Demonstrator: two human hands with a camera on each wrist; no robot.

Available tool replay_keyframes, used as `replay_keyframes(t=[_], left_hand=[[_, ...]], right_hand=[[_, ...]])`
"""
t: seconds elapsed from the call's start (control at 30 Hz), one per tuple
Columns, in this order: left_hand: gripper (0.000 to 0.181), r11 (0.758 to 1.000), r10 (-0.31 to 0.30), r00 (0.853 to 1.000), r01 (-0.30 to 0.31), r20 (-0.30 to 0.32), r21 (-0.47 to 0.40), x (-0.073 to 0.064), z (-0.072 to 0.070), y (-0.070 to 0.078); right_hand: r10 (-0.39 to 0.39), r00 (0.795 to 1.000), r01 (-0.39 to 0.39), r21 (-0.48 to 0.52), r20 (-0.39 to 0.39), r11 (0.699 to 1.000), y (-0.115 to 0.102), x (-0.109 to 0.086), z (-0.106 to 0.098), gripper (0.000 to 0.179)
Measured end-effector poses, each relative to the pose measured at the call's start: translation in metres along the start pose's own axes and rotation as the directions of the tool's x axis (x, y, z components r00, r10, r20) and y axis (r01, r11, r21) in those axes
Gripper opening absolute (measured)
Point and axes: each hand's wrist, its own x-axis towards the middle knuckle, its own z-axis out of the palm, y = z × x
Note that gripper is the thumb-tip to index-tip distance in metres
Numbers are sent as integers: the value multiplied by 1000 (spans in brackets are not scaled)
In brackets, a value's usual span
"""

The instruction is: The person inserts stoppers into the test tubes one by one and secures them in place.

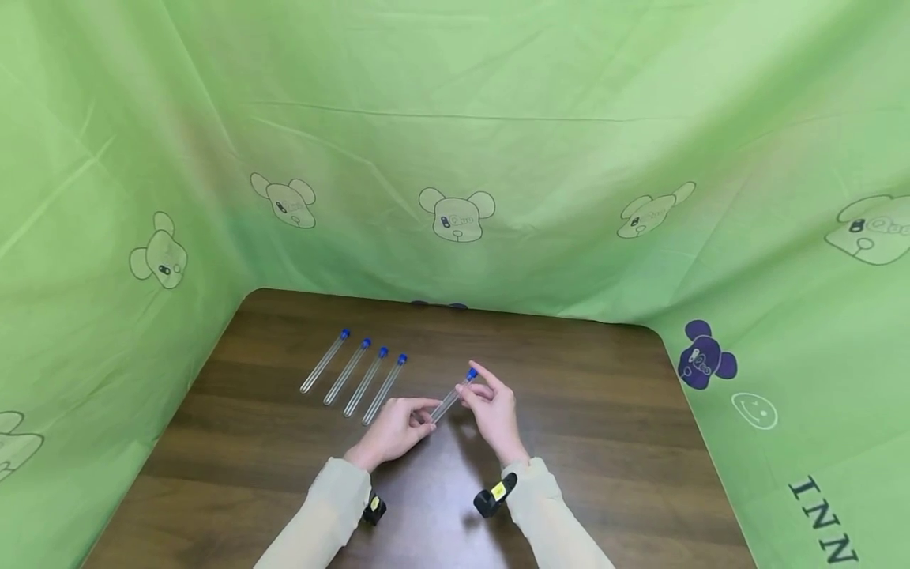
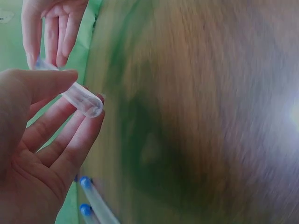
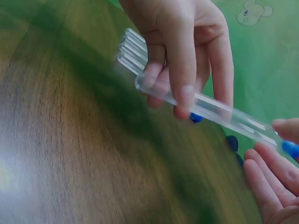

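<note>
Between my two hands a clear test tube [image 1: 445,405] with a blue cap [image 1: 472,373] is held at a slant above the table. My left hand [image 1: 396,431] pinches it near the rounded lower end, thumb on one side and fingers on the other, as the left wrist view shows at the tube's tip [image 2: 91,106]. At the capped end, my right hand [image 1: 495,411] holds the tube between thumb and fingers. In the right wrist view the blue cap [image 3: 290,149] shows just beyond the right thumb.
Several more blue-capped tubes [image 1: 353,373] lie side by side on the brown wooden table [image 1: 604,442], left of my hands, caps toward the back. A green printed cloth [image 1: 455,142] walls the table at the back and both sides.
</note>
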Motion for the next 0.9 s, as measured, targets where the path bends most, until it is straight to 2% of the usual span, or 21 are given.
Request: replay_keyframes(t=[0.17, 0.27, 0.43, 0.6, 0.67, 0.9], left_hand=[[39, 999, -25, 997, 27, -66, 22, 3, -19, -5], [39, 998, -41, 995, 44, -95, 38, 4, -31, -5], [40, 996, -70, 991, 76, -116, 55, 5, -44, -5], [40, 992, -87, 986, 99, -141, 74, 4, -51, -4], [40, 991, -94, 984, 107, -151, 78, 3, -52, -4], [42, 989, -115, 977, 130, -182, 71, 1, -60, -7]], right_hand=[[8, 998, -13, -78, -56, 997, -2, 3, -6, 45], [1, 997, -10, -112, -76, 994, -14, 1, -8, 39], [-18, 999, 14, -126, -36, 992, -43, -5, -9, 40], [-9, 1000, 6, -120, -21, 993, -53, -4, -11, 42], [-3, 1000, 1, -112, -20, 994, -53, -2, -13, 43], [-5, 1000, 3, -100, -12, 995, -11, 20, -19, 52]])
